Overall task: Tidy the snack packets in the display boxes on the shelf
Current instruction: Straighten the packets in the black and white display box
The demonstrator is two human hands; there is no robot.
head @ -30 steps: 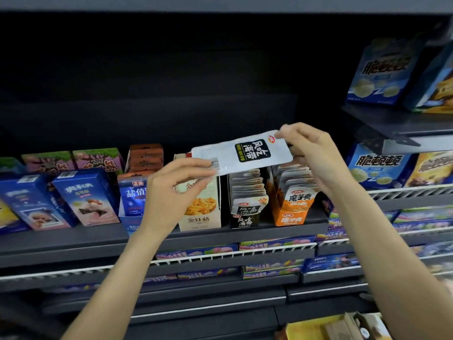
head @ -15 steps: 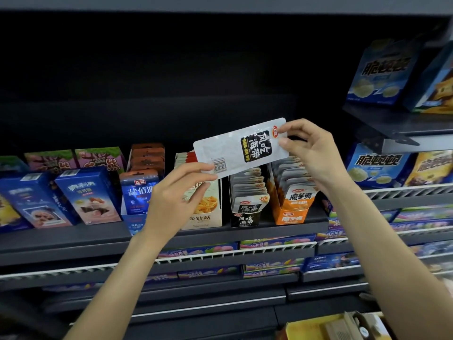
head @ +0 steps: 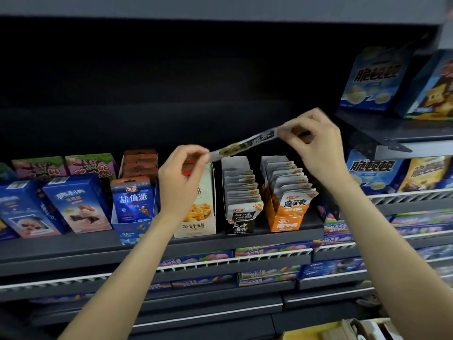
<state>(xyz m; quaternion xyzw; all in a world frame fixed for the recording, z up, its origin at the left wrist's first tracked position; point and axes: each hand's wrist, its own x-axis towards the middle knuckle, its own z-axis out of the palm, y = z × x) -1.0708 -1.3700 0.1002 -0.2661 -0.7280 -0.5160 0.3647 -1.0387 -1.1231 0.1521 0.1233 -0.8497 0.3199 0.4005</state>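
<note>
Dark shop shelf (head: 220, 238) in front of us, boxed snacks along it and three open display boxes in the middle. We've got one packet (head: 245, 144) up in the air above them, pinched at both ends: left hand (head: 182, 179) nips the lower left end between thumb and fingertips, right hand (head: 316, 148) nips the upper right end the same way.

The bit that matters: the packet's long axis runs left to right, tilted up toward the right, and we're seeing it almost edge-on, so its faces point roughly up and down. The packets in the black box (head: 241, 224) stand upright, filed front to back, and that box sits right below the packet's left half. The orange box (head: 285, 223) is just beside it, under the right hand.

So our guess is the packet has to swing round to upright before it drops into a row. Blurry print looks dark, so probably the black box, but we can't be sure.
</note>
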